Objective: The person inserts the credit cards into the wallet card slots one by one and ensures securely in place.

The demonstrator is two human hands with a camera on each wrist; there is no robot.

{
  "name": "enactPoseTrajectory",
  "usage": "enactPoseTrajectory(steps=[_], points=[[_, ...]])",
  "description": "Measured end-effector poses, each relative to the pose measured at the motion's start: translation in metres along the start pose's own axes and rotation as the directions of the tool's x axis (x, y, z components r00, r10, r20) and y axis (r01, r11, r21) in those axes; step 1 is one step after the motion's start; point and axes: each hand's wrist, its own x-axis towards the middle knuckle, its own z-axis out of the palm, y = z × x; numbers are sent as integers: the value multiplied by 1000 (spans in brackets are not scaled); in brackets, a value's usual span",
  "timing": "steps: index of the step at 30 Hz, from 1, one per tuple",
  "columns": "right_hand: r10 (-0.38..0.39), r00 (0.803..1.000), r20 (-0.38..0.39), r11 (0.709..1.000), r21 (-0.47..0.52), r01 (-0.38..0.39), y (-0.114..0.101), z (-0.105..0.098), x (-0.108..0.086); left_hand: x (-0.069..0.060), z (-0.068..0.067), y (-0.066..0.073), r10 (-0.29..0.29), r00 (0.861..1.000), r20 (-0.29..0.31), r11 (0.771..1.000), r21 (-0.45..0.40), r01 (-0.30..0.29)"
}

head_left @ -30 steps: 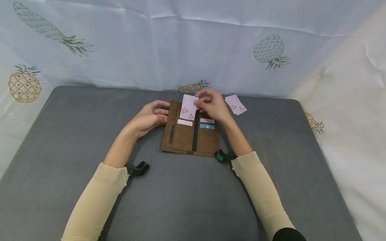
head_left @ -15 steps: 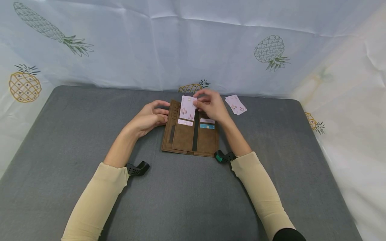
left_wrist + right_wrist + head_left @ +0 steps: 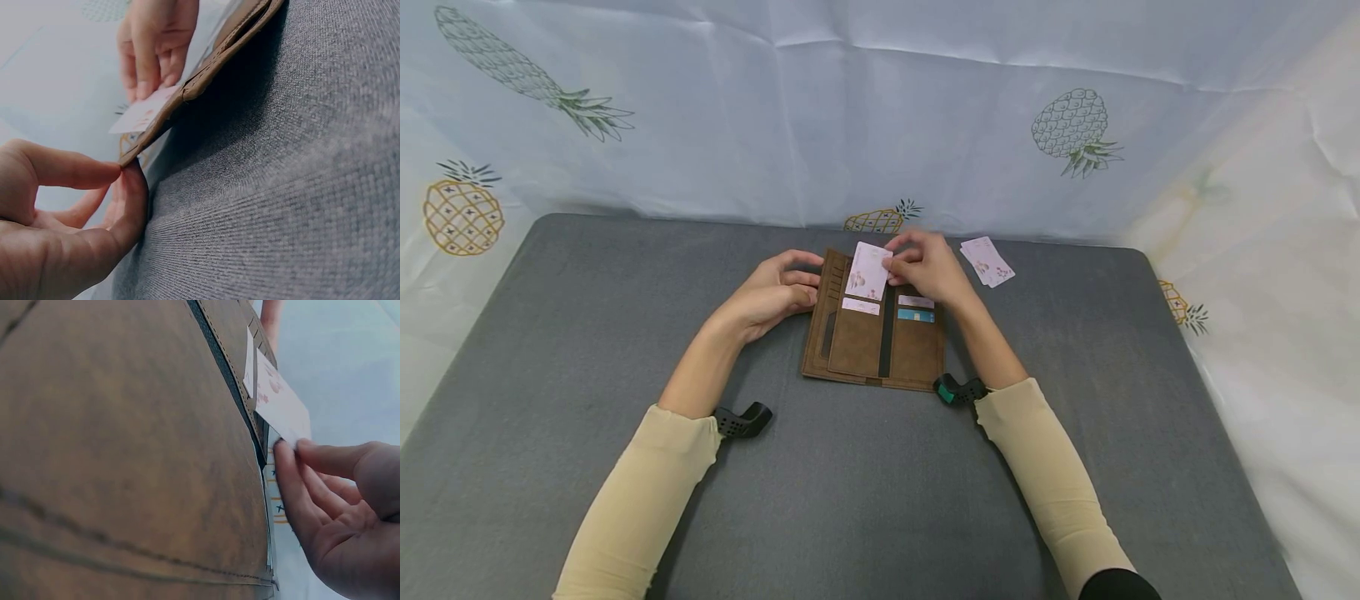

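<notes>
A brown wallet (image 3: pixel 854 350) lies spread on the grey table. My left hand (image 3: pixel 769 292) pinches its left edge between thumb and fingers, as the left wrist view (image 3: pixel 75 219) shows too. With thumb and fingertips my right hand (image 3: pixel 927 265) pinches the right edge of a pink-white card (image 3: pixel 867 273), whose lower end is at a slot in the wallet's middle panel. Just below it a second card (image 3: pixel 861 306) shows as a strip. In the right panel, a pale card (image 3: pixel 916 301) and a blue card (image 3: pixel 916 316) show only their top strips.
Overlapping pink-white cards (image 3: pixel 988 261) lie on the table (image 3: pixel 850 483) to the right of my right hand, near the far edge. Behind the table hangs a white cloth (image 3: pixel 820 125) with pineapple prints.
The card in my right hand has tilted slightly to the right and sits a little lower, and the hand has moved slightly down with it. My left hand has not visibly moved.
</notes>
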Motion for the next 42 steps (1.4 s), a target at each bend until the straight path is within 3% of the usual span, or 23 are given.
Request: enactPoseTrajectory(steps=[5,16,25,42], points=[[38,997,71,999,-28,-36,0,-1,0,0,0,0,-5,1000,0,1000,-1,5],[48,990,129,994,-100,-35,-1,-3,-1,1,0,0,-9,1000,6,1000,-9,9],[-73,976,207,976,-188,113,0,-3,-1,-1,-1,1,-2,1000,8,1000,0,2],[-72,949,306,972,-191,135,0,-6,-1,0,-1,0,-5,1000,3,1000,8,5]])
